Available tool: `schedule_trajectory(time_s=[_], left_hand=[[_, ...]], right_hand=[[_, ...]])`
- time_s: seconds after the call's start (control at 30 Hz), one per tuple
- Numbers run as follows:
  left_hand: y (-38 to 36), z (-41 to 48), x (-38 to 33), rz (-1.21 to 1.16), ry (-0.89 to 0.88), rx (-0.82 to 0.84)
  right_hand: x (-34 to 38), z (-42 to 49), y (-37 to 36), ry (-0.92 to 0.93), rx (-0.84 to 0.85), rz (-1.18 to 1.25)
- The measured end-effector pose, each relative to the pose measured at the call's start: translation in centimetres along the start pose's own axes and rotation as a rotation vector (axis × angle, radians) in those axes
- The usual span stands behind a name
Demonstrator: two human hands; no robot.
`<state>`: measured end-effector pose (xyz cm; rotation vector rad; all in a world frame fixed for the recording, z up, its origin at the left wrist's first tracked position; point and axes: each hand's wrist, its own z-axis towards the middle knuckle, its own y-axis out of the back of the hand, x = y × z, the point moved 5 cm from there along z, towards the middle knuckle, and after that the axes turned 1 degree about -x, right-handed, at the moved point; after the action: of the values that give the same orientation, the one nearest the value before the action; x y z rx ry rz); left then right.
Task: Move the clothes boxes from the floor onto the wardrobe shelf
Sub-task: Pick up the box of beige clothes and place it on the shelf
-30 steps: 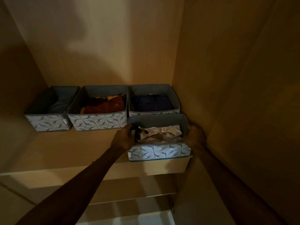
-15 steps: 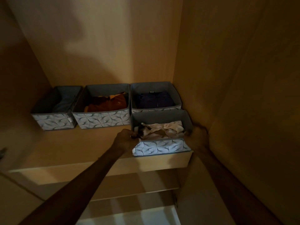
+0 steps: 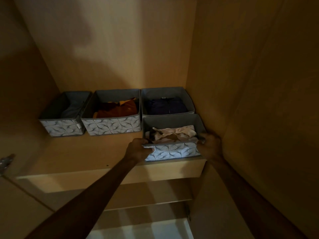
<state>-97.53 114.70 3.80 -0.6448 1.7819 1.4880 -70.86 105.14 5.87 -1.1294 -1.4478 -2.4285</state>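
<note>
A grey fabric box with a white leaf pattern (image 3: 172,151), holding pale folded clothes, sits on the wardrobe shelf (image 3: 96,152) at its front right corner. My left hand (image 3: 139,150) grips its front left corner and my right hand (image 3: 209,144) grips its front right corner. Behind it, in a row along the back, stand three more such boxes: one with dark blue clothes (image 3: 166,105), one with orange and brown clothes (image 3: 112,125), and a left one with grey cloth (image 3: 62,129).
The wardrobe's right side wall (image 3: 241,100) stands close beside my right hand. The back panel (image 3: 112,49) rises behind the row. A metal hinge (image 3: 6,162) shows at the left edge. Lower shelves (image 3: 146,202) lie below.
The pale-clothes box has slid further back on the shelf, up against the dark blue box. Both hands have shifted from its sides to its front corners.
</note>
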Motion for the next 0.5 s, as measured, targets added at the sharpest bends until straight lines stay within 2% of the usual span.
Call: schedule_trajectory(time_s=[0.37,0.5], left_hand=[[0.0,-0.1,0.3,-0.041,-0.034,0.011],[0.4,-1.8,1.3,-0.135,-0.047,-0.102]], right_hand=[[-0.8,-0.2,-1.5,-0.018,0.076,0.023],[-1.8,-1.7,-2.6,-0.035,0.110,-0.005]])
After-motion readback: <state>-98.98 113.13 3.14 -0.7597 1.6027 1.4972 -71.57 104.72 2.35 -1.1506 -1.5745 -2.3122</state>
